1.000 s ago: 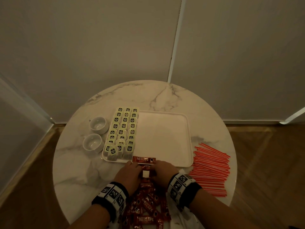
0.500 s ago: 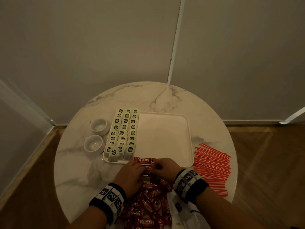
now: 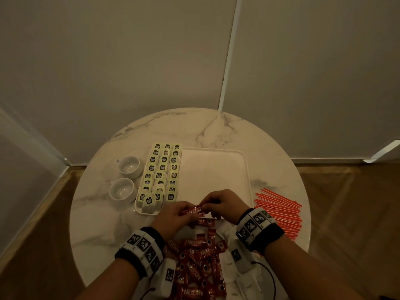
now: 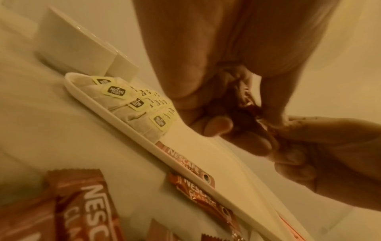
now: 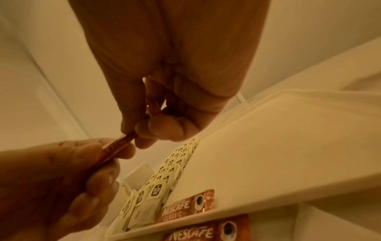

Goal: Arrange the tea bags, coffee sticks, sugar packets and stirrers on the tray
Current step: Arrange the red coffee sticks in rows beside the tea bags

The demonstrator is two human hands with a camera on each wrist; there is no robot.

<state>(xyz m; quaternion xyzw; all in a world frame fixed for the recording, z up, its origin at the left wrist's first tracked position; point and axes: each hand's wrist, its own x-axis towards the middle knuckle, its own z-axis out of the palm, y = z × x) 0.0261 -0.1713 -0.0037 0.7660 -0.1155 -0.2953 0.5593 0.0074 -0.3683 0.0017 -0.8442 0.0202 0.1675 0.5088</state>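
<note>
A white tray [image 3: 216, 167] lies mid-table, with rows of tea bags [image 3: 162, 169] down its left side. Both hands hold one red coffee stick [image 3: 193, 210] just above the tray's front edge: my left hand [image 3: 183, 211] pinches its left end, my right hand [image 3: 206, 205] its right end. The right wrist view shows the held coffee stick [image 5: 118, 144] between both hands' fingertips. One coffee stick [image 5: 185, 205] lies inside the tray beside the tea bags. Another coffee stick [image 3: 205, 222] lies just outside the rim. Loose coffee sticks [image 3: 194, 258] are heaped between my forearms.
Red stirrers [image 3: 279, 211] lie fanned out on the marble table [image 3: 97, 213] right of the tray. Two white cups [image 3: 129, 166] [image 3: 121, 190] stand left of the tea bags. A white bag [image 3: 240, 271] lies under the heap. Walls close in behind the round table.
Both hands rose from the table in front of the tray and moved forward over its front edge, now holding a coffee stick between them. The stick laid on the tray stays put.
</note>
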